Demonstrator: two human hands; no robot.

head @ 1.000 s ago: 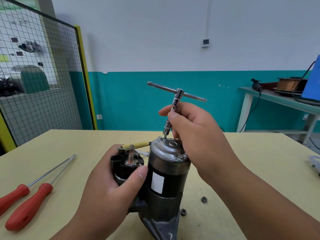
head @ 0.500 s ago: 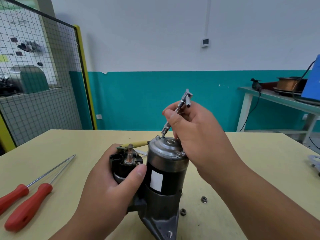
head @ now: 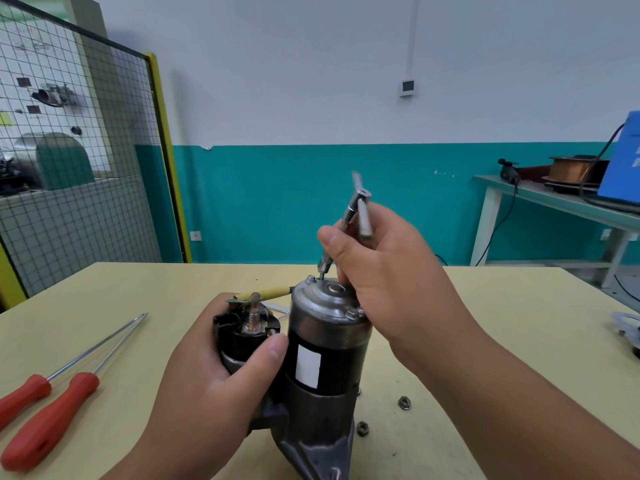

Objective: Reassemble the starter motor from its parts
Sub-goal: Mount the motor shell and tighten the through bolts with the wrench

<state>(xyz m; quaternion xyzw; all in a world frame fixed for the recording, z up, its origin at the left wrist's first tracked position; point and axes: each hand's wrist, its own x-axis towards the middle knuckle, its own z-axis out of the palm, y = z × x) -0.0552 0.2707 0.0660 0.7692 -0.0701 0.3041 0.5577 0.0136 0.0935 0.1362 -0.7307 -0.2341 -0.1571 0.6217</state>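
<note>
On yellow table [head: 485,306], teal wall [head: 277,202] behind: left hand [head: 207,375] around starter motor [head: 325,341], wrench [head: 355,209] in right hand's [head: 391,271] pinch.

A mechanical workshop. Left of the fingers [head: 272,346] of the left hand [head: 207,386] lie two red-handled steel screwdrivers [head: 48,426] on a pale yellow workbench [head: 485,323]; beyond them stands a yellow-framed wire-mesh machine guard [head: 69,220]. Far right of the fingers [head: 332,241] of the right hand [head: 391,271], a copper wire spool [head: 571,169] rests on a teal-topped side table [head: 540,196].
</note>
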